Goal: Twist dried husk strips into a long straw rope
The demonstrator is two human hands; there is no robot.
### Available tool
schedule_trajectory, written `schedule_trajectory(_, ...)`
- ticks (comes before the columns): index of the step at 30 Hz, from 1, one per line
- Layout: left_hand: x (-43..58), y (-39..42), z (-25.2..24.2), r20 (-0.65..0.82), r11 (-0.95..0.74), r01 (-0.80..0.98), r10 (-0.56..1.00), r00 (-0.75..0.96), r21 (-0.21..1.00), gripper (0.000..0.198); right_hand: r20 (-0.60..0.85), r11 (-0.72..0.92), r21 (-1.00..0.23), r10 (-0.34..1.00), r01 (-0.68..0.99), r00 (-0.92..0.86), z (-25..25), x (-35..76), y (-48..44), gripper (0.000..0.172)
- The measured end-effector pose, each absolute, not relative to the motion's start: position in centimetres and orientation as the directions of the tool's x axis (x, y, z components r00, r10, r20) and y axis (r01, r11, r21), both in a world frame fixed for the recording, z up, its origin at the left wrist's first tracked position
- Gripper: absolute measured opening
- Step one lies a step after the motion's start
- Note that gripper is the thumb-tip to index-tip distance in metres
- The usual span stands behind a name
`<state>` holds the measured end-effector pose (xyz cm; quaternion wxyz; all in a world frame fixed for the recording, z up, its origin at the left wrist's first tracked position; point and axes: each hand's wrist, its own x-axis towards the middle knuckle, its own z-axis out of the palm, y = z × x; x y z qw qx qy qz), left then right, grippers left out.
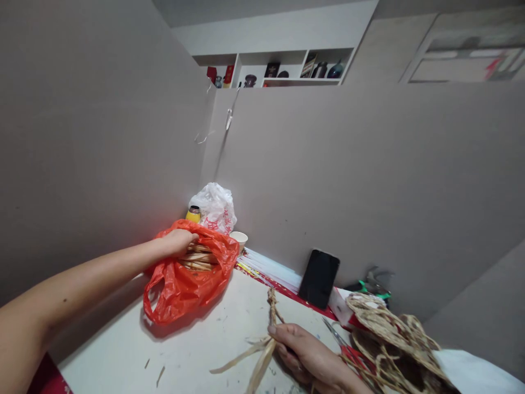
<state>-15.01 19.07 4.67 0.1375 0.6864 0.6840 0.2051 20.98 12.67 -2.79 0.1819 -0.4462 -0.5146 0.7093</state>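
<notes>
My left hand [181, 241] reaches into the mouth of an orange-red plastic bag [192, 298], at its far left side. Its fingers look curled, and their tips are hidden. Dry, pale brown plant strips [199, 258] lie inside the bag, beside and below this hand. Lower down and to the right, my right hand [301, 350] is closed around a short braid [271, 306] of dried plant fibre. The braided end points up and away from the thumb. Loose flat strands [241, 358] fan out from the pinch toward the lower left.
Scissors with red handles [348, 347] lie right of my right hand, beside a heap of braided fibre cord [389, 339]. A black tablet [320, 279] leans at the grey wall, near green-handled pliers [373, 287]. Behind the bag stand a white cup [239, 238] and a white plastic bag [214, 205].
</notes>
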Motion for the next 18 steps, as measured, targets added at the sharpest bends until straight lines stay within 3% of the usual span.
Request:
schedule_trajectory(3,-15.8,19.4,6.2,0.122,-0.092,0.891,0.992,0.042,0.445,0.017,-0.451,-0.405,-0.89,0.715,0.209,-0.534,-2.9,21.0,12.7,0.043)
schedule_trajectory(6,-16.8,19.9,7.5,0.127,-0.104,0.884,0.991,0.052,0.456,0.022,-0.45,-0.404,-0.891,0.718,0.209,-0.53,-2.8,20.9,12.6,0.043)
schedule_trajectory(12,-18.8,20.3,7.9,-0.005,-0.035,0.832,0.999,0.046,0.554,0.022,-0.439,-0.393,-0.897,0.724,0.205,-0.533,-2.6,20.7,12.5,0.043)
schedule_trajectory(18,-20.1,19.9,7.7,-0.124,-0.042,0.831,0.983,0.133,0.554,0.012,-0.437,-0.389,-0.898,0.726,0.206,-0.531,-2.8,20.8,12.6,0.044)
